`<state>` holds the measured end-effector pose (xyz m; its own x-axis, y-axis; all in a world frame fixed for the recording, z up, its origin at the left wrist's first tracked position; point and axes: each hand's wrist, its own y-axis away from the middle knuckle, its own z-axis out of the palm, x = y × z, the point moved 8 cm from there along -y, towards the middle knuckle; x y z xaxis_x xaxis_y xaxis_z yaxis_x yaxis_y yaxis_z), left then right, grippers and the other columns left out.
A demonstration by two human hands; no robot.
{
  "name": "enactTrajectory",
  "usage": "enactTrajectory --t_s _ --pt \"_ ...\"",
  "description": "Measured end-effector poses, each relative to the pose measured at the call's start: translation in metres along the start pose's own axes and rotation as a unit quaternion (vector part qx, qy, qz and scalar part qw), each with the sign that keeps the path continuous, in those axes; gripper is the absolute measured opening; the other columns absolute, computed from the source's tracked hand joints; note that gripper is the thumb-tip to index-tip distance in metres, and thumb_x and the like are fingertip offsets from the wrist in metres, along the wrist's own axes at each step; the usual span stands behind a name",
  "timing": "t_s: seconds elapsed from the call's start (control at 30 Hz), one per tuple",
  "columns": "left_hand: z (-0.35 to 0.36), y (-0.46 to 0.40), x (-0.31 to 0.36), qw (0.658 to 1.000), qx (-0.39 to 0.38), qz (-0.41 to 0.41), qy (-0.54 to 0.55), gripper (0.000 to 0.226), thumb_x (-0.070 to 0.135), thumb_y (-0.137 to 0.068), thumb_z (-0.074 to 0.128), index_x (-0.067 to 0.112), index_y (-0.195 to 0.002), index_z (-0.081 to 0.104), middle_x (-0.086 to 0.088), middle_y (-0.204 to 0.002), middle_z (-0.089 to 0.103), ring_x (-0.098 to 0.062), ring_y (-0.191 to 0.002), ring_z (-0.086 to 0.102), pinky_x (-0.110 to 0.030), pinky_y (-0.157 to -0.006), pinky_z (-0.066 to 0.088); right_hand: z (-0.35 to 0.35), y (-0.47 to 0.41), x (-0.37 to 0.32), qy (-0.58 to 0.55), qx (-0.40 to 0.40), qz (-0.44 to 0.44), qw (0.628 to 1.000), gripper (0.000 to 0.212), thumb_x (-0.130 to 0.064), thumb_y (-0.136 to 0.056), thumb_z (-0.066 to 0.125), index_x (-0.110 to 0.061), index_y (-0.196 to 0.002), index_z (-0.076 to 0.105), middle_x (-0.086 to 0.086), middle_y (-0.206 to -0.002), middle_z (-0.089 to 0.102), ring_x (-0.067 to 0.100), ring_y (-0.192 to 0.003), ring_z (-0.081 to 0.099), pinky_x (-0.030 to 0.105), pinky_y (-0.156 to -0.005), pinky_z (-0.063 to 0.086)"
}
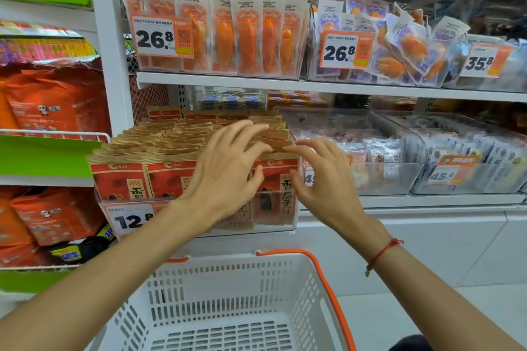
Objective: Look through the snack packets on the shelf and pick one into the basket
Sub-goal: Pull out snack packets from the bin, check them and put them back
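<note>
Sunflower-seed packets, red and kraft-brown and printed with the characters 香瓜子, stand in four front-to-back rows inside a clear bin at the left end of the lower shelf; the packets per row are too many and too overlapped to count. The bin's orange price tag reads 12.8. Left hand: fingers spread and nearly straight, tips on the packet tops in the right-hand rows, gripping nothing. Right hand: fingers loosely bent, fingertips at the top edge of the front-right packet; whether they pinch it is unclear. Upper shelf: three tags reading 26.8, 26.8, 35.8. One white basket with orange handles sits below the hands.
</note>
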<state>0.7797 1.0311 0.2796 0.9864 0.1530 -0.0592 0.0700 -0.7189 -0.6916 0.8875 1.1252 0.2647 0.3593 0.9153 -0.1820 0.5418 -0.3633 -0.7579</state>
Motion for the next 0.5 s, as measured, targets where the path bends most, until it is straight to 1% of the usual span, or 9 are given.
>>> enactTrajectory --t_s 0.07,0.1,0.17,0.2,0.27,0.37,0.4,0.43,0.5 --pt "0.003 0.002 0.002 1.0 -0.006 0.011 -0.001 0.026 0.021 -0.084 0.065 0.021 -0.11 0.067 0.0 -0.134 0.057 -0.023 -0.13 0.044 -0.039 -0.11 0.029 -0.004 -0.001 -0.003 0.003 0.007 -0.006 1.0 0.026 -0.029 -0.085 0.055 -0.02 -0.106 0.069 -0.001 -0.115 0.063 0.019 -0.114 0.05 0.036 -0.099 0.036" --pt "0.002 0.002 0.002 1.0 -0.003 0.018 0.001 0.022 0.02 -0.083 0.065 0.021 -0.106 0.068 0.001 -0.129 0.06 -0.022 -0.126 0.048 -0.04 -0.107 0.033 -0.005 -0.001 -0.005 -0.004 0.005 -0.006 1.0 0.029 -0.034 -0.085 0.05 -0.02 -0.102 0.069 -0.002 -0.112 0.063 0.017 -0.111 0.05 0.032 -0.097 0.035" --pt "-0.003 0.0 0.0 1.0 0.003 0.022 0.019 0.018 0.022 -0.085 0.065 0.024 -0.102 0.071 0.005 -0.12 0.064 -0.019 -0.118 0.051 -0.042 -0.102 0.038 -0.006 -0.002 -0.005 -0.029 -0.008 0.005 1.0 0.03 -0.039 -0.086 0.048 -0.021 -0.096 0.07 -0.005 -0.107 0.063 0.012 -0.107 0.049 0.027 -0.092 0.035" --pt "-0.004 -0.001 -0.002 0.999 -0.002 0.011 0.036 0.017 0.025 -0.088 0.064 0.027 -0.104 0.071 0.008 -0.12 0.063 -0.016 -0.118 0.049 -0.041 -0.103 0.038 -0.007 -0.003 -0.004 -0.039 -0.016 0.013 0.999 0.027 -0.039 -0.088 0.052 -0.021 -0.095 0.071 -0.006 -0.106 0.063 0.01 -0.106 0.049 0.025 -0.09 0.035" --pt "-0.004 -0.002 -0.01 0.997 -0.026 -0.02 0.066 0.023 0.034 -0.093 0.058 0.033 -0.113 0.068 0.015 -0.125 0.058 -0.009 -0.122 0.044 -0.036 -0.105 0.032 -0.009 -0.005 -0.003 -0.046 -0.032 0.027 0.998 0.023 -0.039 -0.092 0.058 -0.021 -0.093 0.072 -0.007 -0.103 0.063 0.008 -0.104 0.048 0.021 -0.086 0.032" --pt "-0.003 0.0 -0.024 0.994 -0.031 -0.061 0.09 0.031 0.041 -0.096 0.053 0.035 -0.125 0.06 0.018 -0.127 0.056 -0.004 -0.123 0.042 -0.029 -0.103 0.03 -0.009 -0.014 -0.001 -0.057 -0.056 0.059 0.995 0.025 -0.041 -0.093 0.059 -0.02 -0.09 0.073 -0.01 -0.097 0.063 0.004 -0.094 0.049 0.011 -0.074 0.032" --pt "-0.003 0.001 -0.028 0.991 -0.034 -0.08 0.1 0.032 0.044 -0.095 0.052 0.035 -0.125 0.06 0.018 -0.128 0.056 -0.004 -0.123 0.043 -0.029 -0.102 0.031 -0.01 -0.019 0.001 -0.068 -0.061 0.074 0.993 0.023 -0.04 -0.092 0.061 -0.02 -0.092 0.073 -0.011 -0.094 0.063 0.001 -0.088 0.052 0.01 -0.072 0.036" --pt "-0.002 0.002 -0.032 0.988 -0.039 -0.1 0.109 0.034 0.047 -0.095 0.051 0.035 -0.125 0.06 0.018 -0.128 0.057 -0.004 -0.122 0.044 -0.029 -0.101 0.033 -0.01 -0.026 0.003 -0.082 -0.068 0.09 0.99 0.021 -0.038 -0.091 0.063 -0.02 -0.097 0.072 -0.011 -0.091 0.064 0.0 -0.082 0.055 0.012 -0.069 0.042" --pt "0.0 0.004 -0.039 0.982 -0.05 -0.141 0.115 0.04 0.054 -0.094 0.047 0.034 -0.127 0.059 0.017 -0.129 0.058 -0.005 -0.123 0.045 -0.031 -0.1 0.034 -0.007 -0.044 0.006 -0.091 -0.116 0.117 0.982 0.024 -0.038 -0.086 0.07 -0.021 -0.103 0.069 -0.008 -0.089 0.068 0.003 -0.079 0.062 0.022 -0.068 0.054"
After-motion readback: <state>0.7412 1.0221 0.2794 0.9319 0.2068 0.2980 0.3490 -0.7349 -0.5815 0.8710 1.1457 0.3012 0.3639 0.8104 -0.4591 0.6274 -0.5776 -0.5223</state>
